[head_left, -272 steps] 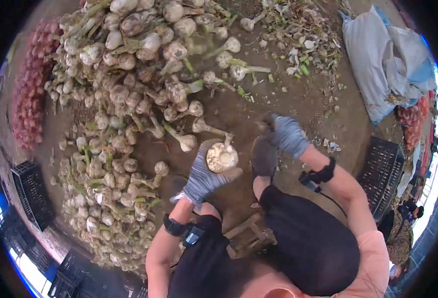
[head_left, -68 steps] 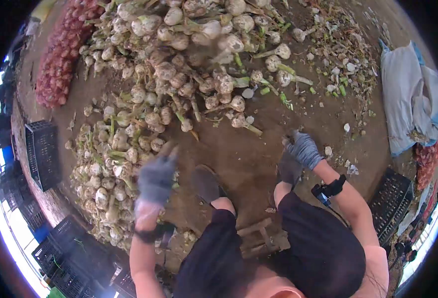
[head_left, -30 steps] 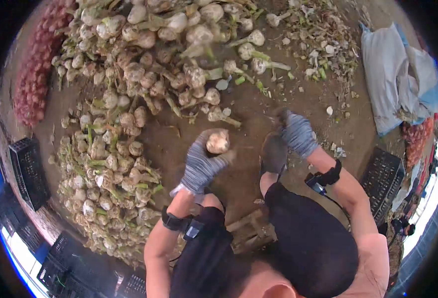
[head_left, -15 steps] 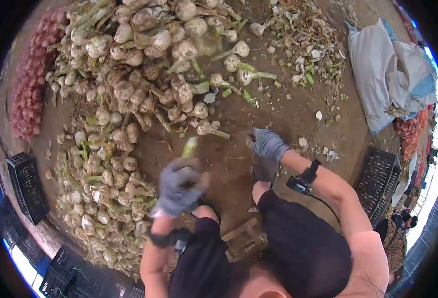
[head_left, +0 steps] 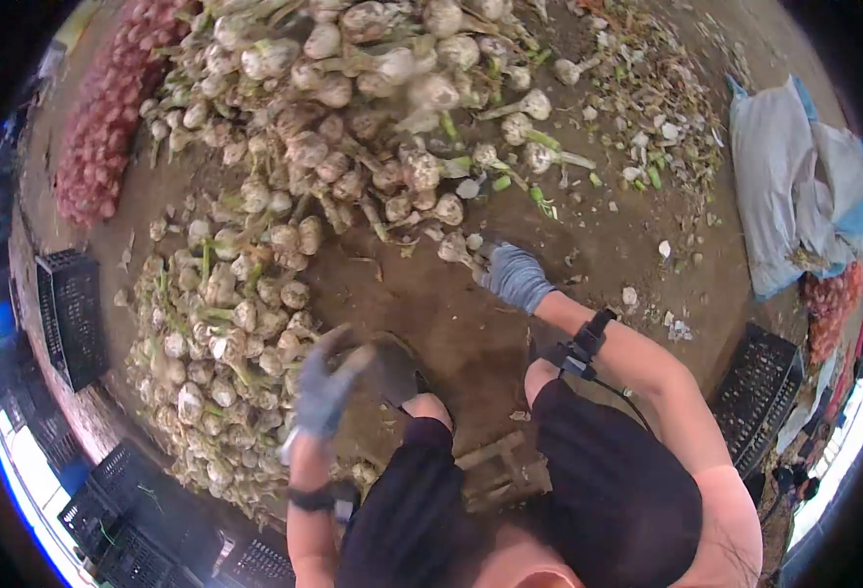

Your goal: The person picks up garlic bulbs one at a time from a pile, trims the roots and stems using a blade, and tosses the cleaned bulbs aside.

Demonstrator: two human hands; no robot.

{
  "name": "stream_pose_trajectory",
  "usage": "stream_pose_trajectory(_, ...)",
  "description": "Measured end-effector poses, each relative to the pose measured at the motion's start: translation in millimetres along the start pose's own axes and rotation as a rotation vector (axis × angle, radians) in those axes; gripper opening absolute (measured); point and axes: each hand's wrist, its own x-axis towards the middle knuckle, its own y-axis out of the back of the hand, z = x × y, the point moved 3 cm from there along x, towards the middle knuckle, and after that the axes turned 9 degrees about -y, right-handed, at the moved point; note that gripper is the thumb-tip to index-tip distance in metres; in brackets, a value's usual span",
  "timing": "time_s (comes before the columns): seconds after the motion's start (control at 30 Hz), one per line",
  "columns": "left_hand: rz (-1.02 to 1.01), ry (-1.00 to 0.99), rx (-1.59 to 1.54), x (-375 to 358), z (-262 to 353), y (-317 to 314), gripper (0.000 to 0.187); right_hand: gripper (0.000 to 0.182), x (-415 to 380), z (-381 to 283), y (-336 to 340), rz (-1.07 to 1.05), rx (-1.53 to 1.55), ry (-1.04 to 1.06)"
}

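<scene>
My right hand (head_left: 515,278), in a grey glove, is closed at the stem of a dirty garlic bulb (head_left: 454,248) lying at the near edge of the heap. Its fingertips cover the stem's end; whether they also hold a tool is hidden. My left hand (head_left: 330,387), gloved too and smeared by motion, has its fingers apart and nothing visible in them. It is over the right edge of the nearer pile of trimmed garlic bulbs (head_left: 221,392). Garlic with long stems (head_left: 334,167) fills the heap farther ahead.
Red net sacks (head_left: 108,127) lie at the far left, with a black crate (head_left: 69,318) below them. Peelings and stem scraps (head_left: 647,127) cover the ground at upper right. White sacks (head_left: 784,186) and another black crate (head_left: 757,392) are at right. A wooden piece (head_left: 505,470) lies between my legs.
My left hand has let go of the green-stemmed piece it held, moved down and opened. My right hand has moved left onto the garlic stem. The view has shifted slightly.
</scene>
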Motion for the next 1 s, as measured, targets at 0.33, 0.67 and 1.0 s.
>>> stream_pose_trajectory(0.33,-0.31,0.484,-0.928,91,-54,-142,0.029,0.045,-41,3,-8,-0.182,0.835,0.02)
stream_pose_trajectory(0.67,-0.134,-0.334,-0.041,88,-16,-128,0.049,0.029,-69,-20,65,0.226,0.015,0.269)
stream_pose_trajectory(1.0,-0.14,-0.302,0.138,75,-8,-132,0.047,0.02,-65,-26,58,0.289,-0.131,0.311)
